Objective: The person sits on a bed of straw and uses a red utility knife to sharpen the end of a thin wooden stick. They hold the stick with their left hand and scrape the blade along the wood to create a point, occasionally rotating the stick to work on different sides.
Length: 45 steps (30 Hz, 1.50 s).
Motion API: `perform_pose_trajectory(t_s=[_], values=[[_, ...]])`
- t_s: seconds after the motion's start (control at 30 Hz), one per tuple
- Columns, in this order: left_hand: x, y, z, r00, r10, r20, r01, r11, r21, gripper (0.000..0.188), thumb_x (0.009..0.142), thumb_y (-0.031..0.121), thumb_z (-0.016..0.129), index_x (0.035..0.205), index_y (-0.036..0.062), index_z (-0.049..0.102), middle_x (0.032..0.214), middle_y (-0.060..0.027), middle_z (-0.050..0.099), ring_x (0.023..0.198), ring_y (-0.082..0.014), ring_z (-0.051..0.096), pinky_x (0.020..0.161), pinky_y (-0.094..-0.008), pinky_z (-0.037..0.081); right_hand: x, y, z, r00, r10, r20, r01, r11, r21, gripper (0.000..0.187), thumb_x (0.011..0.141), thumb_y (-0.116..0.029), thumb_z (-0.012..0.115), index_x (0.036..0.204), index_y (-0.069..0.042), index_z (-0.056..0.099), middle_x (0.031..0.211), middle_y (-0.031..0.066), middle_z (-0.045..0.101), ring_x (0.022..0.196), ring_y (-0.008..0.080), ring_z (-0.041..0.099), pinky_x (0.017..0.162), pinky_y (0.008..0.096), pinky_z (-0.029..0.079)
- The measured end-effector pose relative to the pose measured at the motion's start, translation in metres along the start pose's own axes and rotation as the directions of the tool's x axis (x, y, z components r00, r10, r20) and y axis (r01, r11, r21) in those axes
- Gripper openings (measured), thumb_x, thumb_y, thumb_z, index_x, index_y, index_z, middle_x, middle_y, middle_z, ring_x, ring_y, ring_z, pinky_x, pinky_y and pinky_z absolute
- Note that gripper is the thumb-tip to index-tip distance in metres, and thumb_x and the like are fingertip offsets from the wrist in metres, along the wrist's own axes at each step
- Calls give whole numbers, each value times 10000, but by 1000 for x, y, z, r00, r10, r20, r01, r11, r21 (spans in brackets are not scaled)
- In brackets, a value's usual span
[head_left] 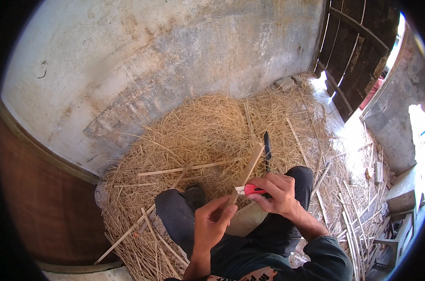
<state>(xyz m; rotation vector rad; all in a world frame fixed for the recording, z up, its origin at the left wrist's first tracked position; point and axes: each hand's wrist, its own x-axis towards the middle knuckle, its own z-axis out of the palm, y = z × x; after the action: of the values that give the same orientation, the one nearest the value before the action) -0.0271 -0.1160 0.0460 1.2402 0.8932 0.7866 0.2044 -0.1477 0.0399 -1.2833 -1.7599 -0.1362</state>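
A flat wooden strip [250, 165] slants up and away from my lap. My left hand [212, 221] is closed round its lower end, thumb and fingers pinching it. In my right hand [279, 191] is a red utility knife [253, 189], its handle wrapped by the fingers. The knife's pale blade lies against the strip just above my left fingers. Part of the handle is hidden in my right palm. Beneath both hands are my crossed legs in dark trousers.
Straw and shavings [198, 126] heap over the floor in front of me. A dark long-bladed knife [267, 146] lies there beyond the strip. Loose wooden sticks [184, 168] are scattered around. A stained wall [175, 61] rises behind, and a dark plank door [357, 51] stands at far right.
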Motion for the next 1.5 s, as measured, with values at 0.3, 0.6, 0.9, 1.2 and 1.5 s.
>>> perform_pose_trajectory(t_s=[0.3,0.6,0.9,1.2,1.5], values=[[1,2,6,984,163,-68,-152,978,142,262,974,81,803,1189,-62,760,859,-1,670,749,-24,529,631,-206,414,1,-7,1,999,-34,-7,34,999,-21,368,791,-324,907,1072,-115,793,728,-24,638,565,153,641,508,300,511],[2,1,13,977,182,-108,-162,971,174,254,981,88,797,1180,-64,756,822,16,643,724,-19,494,606,-214,388,5,-3,1,998,-44,-42,39,994,-102,339,782,-329,910,1033,-129,801,709,-28,630,549,156,629,497,303,490],[-6,-1,6,982,161,-94,-140,971,195,247,982,109,795,1164,-56,767,759,25,614,683,-21,483,578,-224,366,22,19,-13,988,2,-152,-25,989,-148,195,847,-218,871,1009,-122,823,757,31,715,600,187,673,511,310,508],[-11,-21,-14,980,181,-80,-147,937,318,271,981,83,800,1205,-66,767,801,27,650,693,-10,502,590,-200,371,28,34,-22,971,121,-207,-126,992,-14,170,869,-146,851,1012,-70,800,822,80,763,632,183,714,557,302,556],[3,-8,2,947,292,-134,-252,934,253,324,908,101,887,1169,-55,776,800,21,673,705,-9,538,572,-205,403,-1,1,17,1000,-21,-19,22,999,41,348,776,-307,913,1044,-124,788,735,-8,650,567,177,647,504,319,502]])
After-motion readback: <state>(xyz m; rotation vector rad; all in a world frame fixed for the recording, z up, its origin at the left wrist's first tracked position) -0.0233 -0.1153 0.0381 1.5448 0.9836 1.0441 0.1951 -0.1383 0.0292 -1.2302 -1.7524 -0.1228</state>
